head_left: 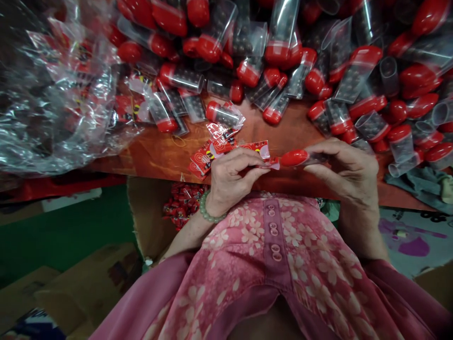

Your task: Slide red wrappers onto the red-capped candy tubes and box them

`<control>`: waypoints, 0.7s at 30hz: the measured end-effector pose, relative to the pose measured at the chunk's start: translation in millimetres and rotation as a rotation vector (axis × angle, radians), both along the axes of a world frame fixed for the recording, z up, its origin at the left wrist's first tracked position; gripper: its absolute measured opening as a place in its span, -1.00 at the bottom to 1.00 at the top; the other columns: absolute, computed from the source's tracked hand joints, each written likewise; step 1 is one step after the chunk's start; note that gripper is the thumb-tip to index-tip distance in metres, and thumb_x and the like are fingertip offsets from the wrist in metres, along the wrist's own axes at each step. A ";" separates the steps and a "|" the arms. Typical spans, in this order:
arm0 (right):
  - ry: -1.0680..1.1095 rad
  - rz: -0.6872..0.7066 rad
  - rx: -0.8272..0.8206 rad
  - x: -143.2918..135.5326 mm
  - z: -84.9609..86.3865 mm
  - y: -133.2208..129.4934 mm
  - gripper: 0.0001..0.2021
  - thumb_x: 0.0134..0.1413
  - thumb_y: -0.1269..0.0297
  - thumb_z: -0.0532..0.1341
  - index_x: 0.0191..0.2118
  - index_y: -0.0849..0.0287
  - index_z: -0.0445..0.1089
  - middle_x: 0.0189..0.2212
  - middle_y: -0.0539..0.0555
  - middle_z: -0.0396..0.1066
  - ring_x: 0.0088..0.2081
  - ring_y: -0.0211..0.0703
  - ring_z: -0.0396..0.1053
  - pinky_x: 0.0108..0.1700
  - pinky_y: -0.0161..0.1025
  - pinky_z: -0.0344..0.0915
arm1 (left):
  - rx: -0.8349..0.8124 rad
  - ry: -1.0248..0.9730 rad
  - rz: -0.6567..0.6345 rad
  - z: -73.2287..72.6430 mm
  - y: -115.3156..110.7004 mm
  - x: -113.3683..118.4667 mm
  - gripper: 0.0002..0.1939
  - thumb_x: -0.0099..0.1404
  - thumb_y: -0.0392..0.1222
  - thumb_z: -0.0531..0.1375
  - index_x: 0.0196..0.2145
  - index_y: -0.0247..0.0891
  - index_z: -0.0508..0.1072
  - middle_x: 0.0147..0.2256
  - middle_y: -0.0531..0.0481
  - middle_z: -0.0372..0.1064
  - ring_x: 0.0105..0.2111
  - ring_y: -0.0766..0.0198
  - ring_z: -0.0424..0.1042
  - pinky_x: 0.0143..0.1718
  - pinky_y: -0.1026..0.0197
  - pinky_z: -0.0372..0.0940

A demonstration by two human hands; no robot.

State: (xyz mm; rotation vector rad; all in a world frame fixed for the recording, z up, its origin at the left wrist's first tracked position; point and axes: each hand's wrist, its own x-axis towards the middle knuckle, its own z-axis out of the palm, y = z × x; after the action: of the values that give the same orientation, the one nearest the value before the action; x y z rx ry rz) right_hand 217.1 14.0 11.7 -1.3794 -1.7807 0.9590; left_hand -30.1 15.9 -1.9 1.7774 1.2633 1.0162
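My right hand (348,172) pinches the clear end of a small tube with a red cap (294,157); the cap points left. Just beside the cap, my left hand (235,177), with a green bead bracelet (208,210) at its wrist, pinches a small red and pink packet (272,164). Red printed cards (201,160) lie on the table just beyond my left hand. Behind them, a capped tube of dark beads (223,114) rests on a shiny wrapper.
Many red-capped tubes of dark beads (184,78) are heaped across the back and right of the brown table (159,148). Clear plastic bags (63,113) cover the left. Below the edge, a cardboard box (146,212) holds small red packets. A grey cloth (417,186) lies at right.
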 end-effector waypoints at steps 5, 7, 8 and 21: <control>0.030 0.153 0.069 -3.0 2.7 4.0 -0.78 0.24 0.26 0.37 -0.01 -0.05 0.55 -0.21 -0.01 0.63 -0.22 -0.09 0.60 -0.12 -0.14 0.54 | 0.013 -0.053 -0.024 -4.5 2.1 -2.7 -0.85 0.24 -0.14 0.43 -0.40 -0.26 0.61 -0.37 0.00 0.61 -0.37 0.36 0.57 -0.28 0.32 0.45; -0.008 0.209 0.083 -2.8 3.9 5.2 -0.77 0.26 0.29 0.35 0.01 -0.05 0.55 -0.20 -0.02 0.63 -0.20 -0.11 0.60 -0.10 -0.17 0.53 | 0.007 -0.078 -0.033 -6.1 3.1 -3.6 -0.86 0.23 -0.17 0.43 -0.40 -0.26 0.61 -0.37 0.00 0.61 -0.37 0.36 0.57 -0.28 0.32 0.45; -0.046 0.234 0.083 -2.6 4.8 5.8 -0.78 0.28 0.29 0.33 0.02 -0.05 0.55 -0.19 -0.01 0.63 -0.19 -0.11 0.60 -0.08 -0.17 0.53 | 0.007 -0.089 -0.040 -6.8 3.5 -3.9 -0.87 0.23 -0.18 0.43 -0.39 -0.26 0.61 -0.38 0.00 0.61 -0.37 0.37 0.57 -0.27 0.33 0.44; -0.065 0.191 0.001 4.7 22.0 13.7 -0.69 0.25 0.31 0.36 0.08 -0.10 0.54 -0.18 0.01 0.63 -0.22 -0.08 0.58 -0.14 -0.10 0.55 | -0.018 -0.082 -0.075 -11.1 7.9 -4.8 -0.84 0.25 -0.13 0.42 -0.38 -0.27 0.60 -0.37 -0.01 0.60 -0.35 0.35 0.57 -0.26 0.30 0.44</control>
State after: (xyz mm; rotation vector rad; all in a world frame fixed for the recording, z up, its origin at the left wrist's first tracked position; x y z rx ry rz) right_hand 221.8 27.7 33.7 -1.2700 -1.9892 1.0218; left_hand -34.9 23.7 -13.0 1.7387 1.1439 1.0217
